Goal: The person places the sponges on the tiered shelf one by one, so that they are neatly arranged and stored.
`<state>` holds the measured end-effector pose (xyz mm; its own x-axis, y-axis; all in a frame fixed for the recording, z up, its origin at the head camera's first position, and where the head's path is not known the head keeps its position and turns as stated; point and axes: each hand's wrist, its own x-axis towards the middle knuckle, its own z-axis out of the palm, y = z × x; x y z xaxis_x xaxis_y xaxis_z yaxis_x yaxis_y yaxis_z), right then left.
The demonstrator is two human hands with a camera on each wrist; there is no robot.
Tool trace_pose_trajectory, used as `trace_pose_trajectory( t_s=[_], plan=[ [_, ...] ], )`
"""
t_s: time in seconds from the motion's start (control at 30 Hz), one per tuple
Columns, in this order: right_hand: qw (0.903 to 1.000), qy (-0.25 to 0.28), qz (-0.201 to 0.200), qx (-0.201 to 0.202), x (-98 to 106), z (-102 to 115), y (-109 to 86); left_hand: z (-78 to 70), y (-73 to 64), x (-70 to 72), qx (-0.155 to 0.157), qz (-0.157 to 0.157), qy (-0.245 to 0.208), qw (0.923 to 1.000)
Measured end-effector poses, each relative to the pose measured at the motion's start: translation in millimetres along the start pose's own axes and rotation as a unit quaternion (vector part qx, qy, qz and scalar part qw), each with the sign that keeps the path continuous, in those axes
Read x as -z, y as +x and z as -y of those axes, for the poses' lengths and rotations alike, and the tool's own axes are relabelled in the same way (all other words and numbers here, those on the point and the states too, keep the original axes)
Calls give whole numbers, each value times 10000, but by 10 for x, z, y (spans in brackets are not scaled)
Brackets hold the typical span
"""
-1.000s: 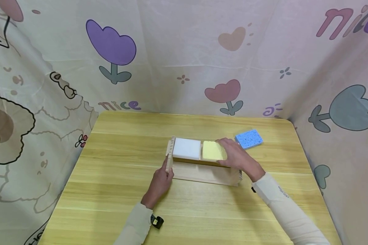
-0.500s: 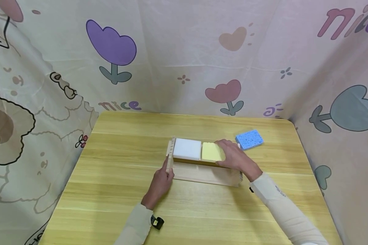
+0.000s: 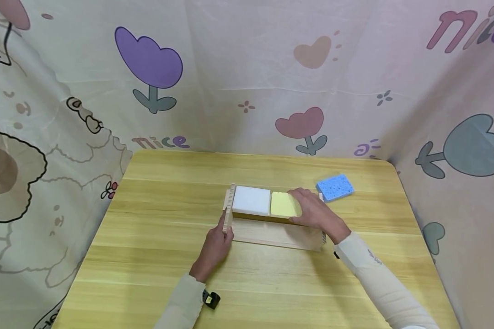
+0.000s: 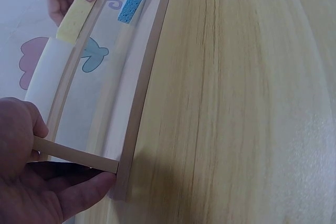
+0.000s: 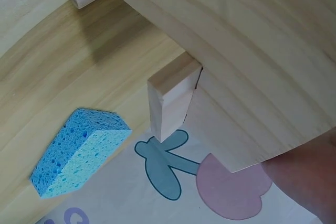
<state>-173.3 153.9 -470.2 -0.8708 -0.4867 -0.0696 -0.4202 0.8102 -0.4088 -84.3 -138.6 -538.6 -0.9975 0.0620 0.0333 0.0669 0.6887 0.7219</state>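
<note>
A two-level wooden rack [image 3: 276, 234] stands mid-table. On its upper level lie a white sponge [image 3: 251, 200] and, right of it, a yellow sponge [image 3: 284, 204]. My left hand [image 3: 215, 249] grips the rack's left end panel; the left wrist view shows thumb and fingers on either side of that wood [image 4: 76, 156]. My right hand [image 3: 313, 211] holds the yellow sponge, its thumb on the near face and its fingers over the far side. In the right wrist view the rack's end panel [image 5: 252, 40] hides most of this hand.
A blue sponge [image 3: 335, 187] lies on the table [image 3: 169, 183] behind the rack's right end. Beyond the table's back edge hangs a printed cloth [image 3: 230, 68], which also runs along both sides.
My right hand and the yellow sponge have shifted slightly left, closer to the white sponge. The left hand keeps its grip on the rack.
</note>
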Motion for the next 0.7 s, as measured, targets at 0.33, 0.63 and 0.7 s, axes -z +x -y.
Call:
trace_pose_trajectory(
  t_s=[0.33,0.63,0.7],
  plan=[
    [9999,-112,-57,23,2,10,-1,12,3,-3,-19,-16,18,10000],
    [9997,-228,103,-29,3,10,18,8,5,2,53,59,-12,10000],
    [9995,-269,141,-14,4,10,19,14,3,-1,67,77,-8,9999]
  ],
)
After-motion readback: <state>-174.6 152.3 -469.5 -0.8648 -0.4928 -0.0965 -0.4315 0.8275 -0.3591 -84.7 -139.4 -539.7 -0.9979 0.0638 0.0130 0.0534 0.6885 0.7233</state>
